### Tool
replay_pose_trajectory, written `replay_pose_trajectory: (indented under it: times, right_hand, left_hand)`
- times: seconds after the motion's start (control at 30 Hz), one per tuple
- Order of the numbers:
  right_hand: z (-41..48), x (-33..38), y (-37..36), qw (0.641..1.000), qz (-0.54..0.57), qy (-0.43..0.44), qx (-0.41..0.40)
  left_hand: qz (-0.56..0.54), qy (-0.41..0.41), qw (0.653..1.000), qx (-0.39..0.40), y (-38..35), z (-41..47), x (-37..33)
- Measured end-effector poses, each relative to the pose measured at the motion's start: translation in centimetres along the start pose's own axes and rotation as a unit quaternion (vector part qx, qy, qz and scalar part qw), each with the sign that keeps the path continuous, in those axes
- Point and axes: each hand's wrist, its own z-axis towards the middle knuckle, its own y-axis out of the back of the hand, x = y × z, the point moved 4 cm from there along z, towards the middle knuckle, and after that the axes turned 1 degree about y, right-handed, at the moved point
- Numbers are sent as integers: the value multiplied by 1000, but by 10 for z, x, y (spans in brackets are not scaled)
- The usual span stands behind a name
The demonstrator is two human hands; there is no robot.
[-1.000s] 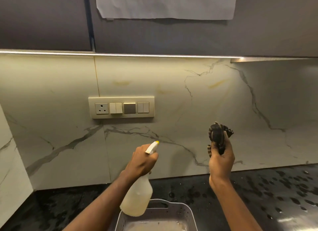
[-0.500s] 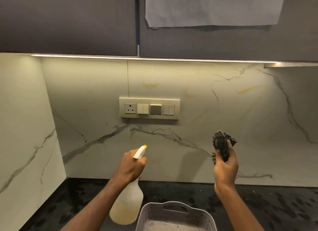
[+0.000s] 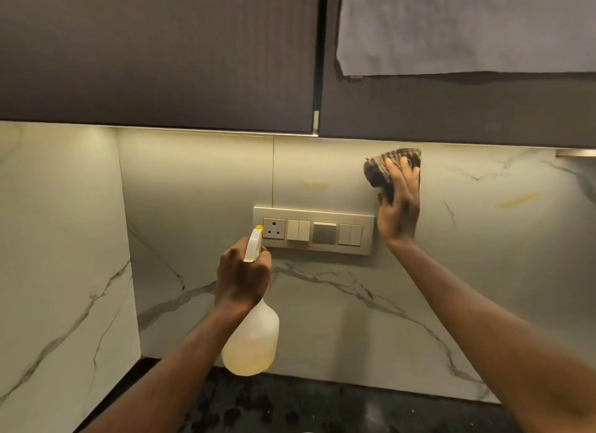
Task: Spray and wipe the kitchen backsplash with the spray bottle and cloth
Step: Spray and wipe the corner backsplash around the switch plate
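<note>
Gripping the bottle [image 3: 254, 345] by its neck in my left hand [image 3: 242, 277], I am holding it in front of the backsplash [image 3: 322, 319], low and left of centre, just below the switch plate [image 3: 324, 232]. Its long axis is running nearly upright. The round body is hanging below my hand and the spray head is rising above my knuckles. The nozzle [image 3: 254, 242], yellow at the tip, is pointing up and away from me toward the wall, at the socket [image 3: 273, 228] end of the plate. My curled hand is covering the neck and trigger, so I cannot tell whether the trigger is being squeezed. The body is showing translucent, with pale yellowish liquid inside.

My right hand [image 3: 398, 206] is pressing the cloth [image 3: 380, 171] flat against the backsplash, fingers [image 3: 395, 168] spread and fairly straight rather than clenched. The cloth is sitting high on the wall, just under the cabinets [image 3: 161, 55] and above the right end of the switch plate. It is dark and bunched. Only its upper and left edges are showing past my fingertips, the remainder lying hidden under my palm, and its pattern is too blurred to read.

The counter [image 3: 290, 407] is appearing as a dark strip cut off at the bottom edge. The paper [image 3: 467, 26] on the right cabinet door is running out of view at the top and right. Both my forearms are leaving the view at the bottom.
</note>
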Motion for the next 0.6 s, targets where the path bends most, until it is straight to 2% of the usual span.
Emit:
replay_pose_trajectory:
  times: [0.27, 0.33, 0.4, 0.47, 0.5, 0.53, 0.6]
  right_hand:
    - [-6, 70, -99, 989, -102, 64, 83]
    - [-21, 90, -126, 977, -113, 128, 131]
    - [-36, 100, -145, 939, -147, 245, 193]
    - [-36, 92, -143, 900, -183, 333, 213]
    - [-30, 85, -134, 904, -182, 334, 198]
    - [-24, 75, -121, 925, -171, 301, 159]
    - [-8, 51, -91, 979, -149, 139, 29]
  left_hand:
    - [-5, 12, 999, -33, 19, 15, 33]
    - [5, 6, 999, -36, 23, 17, 42]
    - [15, 3, 999, -36, 25, 20, 49]
    - [13, 2, 999, -35, 25, 23, 55]
    - [9, 3, 999, -37, 25, 24, 58]
    - [5, 5, 999, -40, 26, 25, 61]
    - [-8, 9, 999, -45, 25, 27, 69]
